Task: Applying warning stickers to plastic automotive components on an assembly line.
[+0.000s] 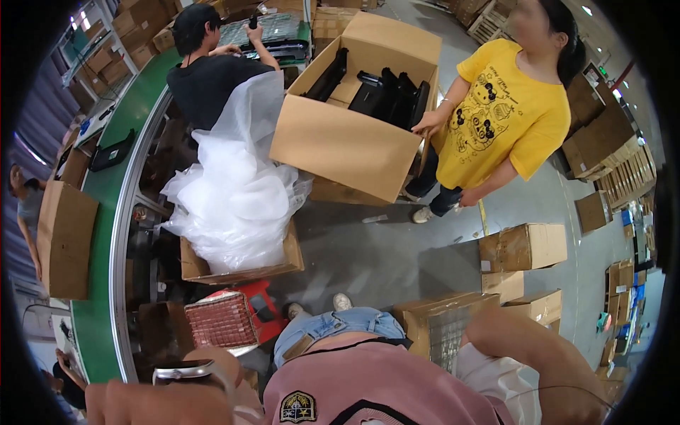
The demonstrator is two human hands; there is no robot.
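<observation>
Hands first: the person's left hand point(124, 405) lies at the lower edge beside a wristwatch point(183, 370), and I cannot tell how far its fingers are open or whether it has hold of anything; the right hand is out of the picture, only the bent right forearm point(538, 354) shows. Nearest to the left hand is a brick-red woven basket point(221, 320) on a red stool point(258, 304); near the right forearm stands an open brown carton point(418, 312) with a clear gridded insert point(445, 340). In my judgement, good handling here means standing squarely between these two and lifting the light basket by its rim. Farther off, a low carton point(244, 273) overflows with white plastic film point(234, 191). Behind it a large tilted carton point(340, 145) holds black parts point(386, 92); a co-worker in a yellow shirt touches its edge with one hand point(428, 122). At right, a closed carton point(524, 246) carries a small white label point(486, 266). A green conveyor point(106, 191) curves along the left.
</observation>
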